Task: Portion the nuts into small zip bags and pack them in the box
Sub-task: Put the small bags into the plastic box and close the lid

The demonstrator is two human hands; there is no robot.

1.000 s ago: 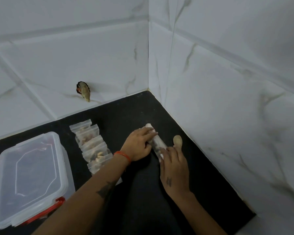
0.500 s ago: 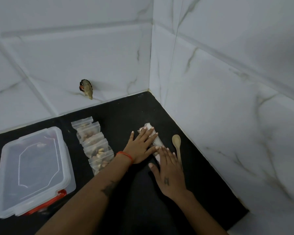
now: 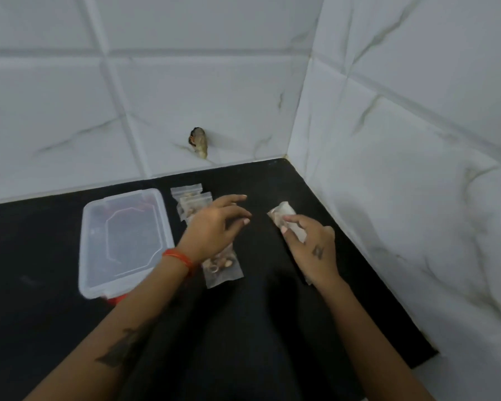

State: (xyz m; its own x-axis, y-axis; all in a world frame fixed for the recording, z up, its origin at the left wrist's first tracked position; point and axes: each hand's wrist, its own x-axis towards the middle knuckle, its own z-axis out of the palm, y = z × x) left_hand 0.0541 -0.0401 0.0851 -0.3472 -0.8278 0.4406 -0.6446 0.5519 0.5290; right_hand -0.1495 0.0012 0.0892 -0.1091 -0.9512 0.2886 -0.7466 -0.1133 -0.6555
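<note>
Two hands over the black counter (image 3: 243, 328), white tiled walls behind and to the right.

Far left of both hands: clear plastic box (image 3: 126, 241), lid on, red latch (image 3: 117, 298) at its near edge. Sits flat, well apart from the right hand, near the left wrist.

Filled zip bags (image 3: 192, 204) run in a row just right of the box; nuts visible through the plastic. Left hand (image 3: 214, 227) hovers over the middle of the row and hides part of it. Nearest bag (image 3: 222, 267) lies just below the left wrist, beside the red wrist thread (image 3: 178, 257). Left fingers (image 3: 237, 198) loosely extended, relaxed, gripping nothing; fingertips point toward the right hand, a gap between them.

Right hand (image 3: 313, 247): fingers (image 3: 294, 219) curled round a rolled-up pale bag (image 3: 285, 215), far end sticking out past the fingertips. Contents probably nuts, but blur makes that hard to confirm. Can't tell whether the roll touches the counter.

Dark stub (image 3: 198, 141) juts from the back wall, well beyond all fingertips.
</note>
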